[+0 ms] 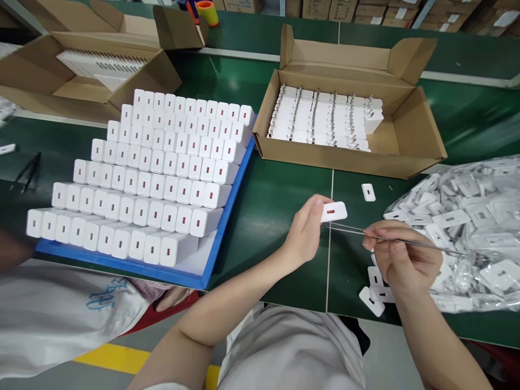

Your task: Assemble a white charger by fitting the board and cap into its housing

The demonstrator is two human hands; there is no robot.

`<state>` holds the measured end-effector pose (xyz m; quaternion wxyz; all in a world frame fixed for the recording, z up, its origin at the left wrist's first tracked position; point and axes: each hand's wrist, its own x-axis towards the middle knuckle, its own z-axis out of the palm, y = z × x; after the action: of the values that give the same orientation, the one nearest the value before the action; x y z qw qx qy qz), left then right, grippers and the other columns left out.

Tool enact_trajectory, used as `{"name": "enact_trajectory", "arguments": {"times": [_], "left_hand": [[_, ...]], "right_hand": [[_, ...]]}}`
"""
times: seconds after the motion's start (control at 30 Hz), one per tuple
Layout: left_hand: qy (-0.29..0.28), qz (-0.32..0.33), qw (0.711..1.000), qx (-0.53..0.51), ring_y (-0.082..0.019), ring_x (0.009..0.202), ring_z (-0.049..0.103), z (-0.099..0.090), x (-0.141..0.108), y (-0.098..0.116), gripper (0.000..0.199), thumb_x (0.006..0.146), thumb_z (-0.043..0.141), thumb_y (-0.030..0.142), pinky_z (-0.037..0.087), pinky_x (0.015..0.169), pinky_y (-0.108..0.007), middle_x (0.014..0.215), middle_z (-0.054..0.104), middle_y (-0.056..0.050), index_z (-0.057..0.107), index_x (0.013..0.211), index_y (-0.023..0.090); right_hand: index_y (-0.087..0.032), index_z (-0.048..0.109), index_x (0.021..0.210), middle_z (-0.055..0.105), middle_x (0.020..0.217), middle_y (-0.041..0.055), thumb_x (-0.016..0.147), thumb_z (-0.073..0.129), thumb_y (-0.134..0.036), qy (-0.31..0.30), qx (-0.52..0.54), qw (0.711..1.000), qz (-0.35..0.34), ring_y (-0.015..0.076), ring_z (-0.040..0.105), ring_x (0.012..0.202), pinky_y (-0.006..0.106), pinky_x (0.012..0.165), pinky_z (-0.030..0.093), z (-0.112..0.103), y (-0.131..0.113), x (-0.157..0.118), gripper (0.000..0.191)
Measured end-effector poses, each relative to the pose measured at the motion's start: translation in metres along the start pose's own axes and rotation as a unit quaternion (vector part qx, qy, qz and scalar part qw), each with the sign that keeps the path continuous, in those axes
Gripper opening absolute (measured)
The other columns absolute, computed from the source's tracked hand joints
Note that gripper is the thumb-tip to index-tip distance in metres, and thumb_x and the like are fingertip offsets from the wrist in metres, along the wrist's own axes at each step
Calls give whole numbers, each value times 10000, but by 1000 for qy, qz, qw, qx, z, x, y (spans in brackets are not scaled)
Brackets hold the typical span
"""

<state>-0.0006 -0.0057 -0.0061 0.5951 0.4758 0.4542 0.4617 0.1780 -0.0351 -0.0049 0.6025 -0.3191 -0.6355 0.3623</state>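
My left hand (305, 230) grips a white USB charger (335, 212), its flat end with the reddish port facing me. In my right hand (406, 259) is a pair of thin metal tweezers (350, 230), tips pointing left, just below the charger. A loose white faceplate (368, 192) with a slot lies on the green table beyond my right hand. Several more faceplates (371, 301) lie beside my right wrist. Just right of that hand is a clear plastic bag (479, 227) full of such plates.
To the left, a blue-rimmed tray (221, 238) holds rows of upright chargers. Behind it stands an open carton (134, 81) with white pieces. Another open carton (349, 157) holds chargers with pins up. Black tweezers (28, 170) lie far left, near a person in a white top (69, 319).
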Motion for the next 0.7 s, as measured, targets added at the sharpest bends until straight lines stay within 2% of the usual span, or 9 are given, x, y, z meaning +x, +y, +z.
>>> {"name": "enact_trajectory", "arguments": {"times": [0.27,0.5,0.7], "left_hand": [[3,3,1000,4,-126,746,501,1,-1,0,452,1029,263,473,366,679,-244,813,564,-11,597,956,178],[6,6,1000,21,-135,763,518,1,0,-3,467,1025,258,487,390,692,-248,834,584,-19,602,954,179],[-3,15,999,28,-137,798,530,0,0,-2,467,1029,256,478,398,702,-248,863,590,-25,609,966,180]], "right_hand": [[-237,731,1122,692,994,80,959,552,-171,-8,0,1000,24,197,663,778,317,551,569,1,-8,3,251],[-205,731,1126,694,984,81,958,533,-138,-6,5,1000,5,170,657,721,311,550,564,2,-2,5,268],[-223,736,1106,693,991,81,960,533,-140,-14,22,999,37,177,662,736,322,575,567,3,-4,3,263]]}}
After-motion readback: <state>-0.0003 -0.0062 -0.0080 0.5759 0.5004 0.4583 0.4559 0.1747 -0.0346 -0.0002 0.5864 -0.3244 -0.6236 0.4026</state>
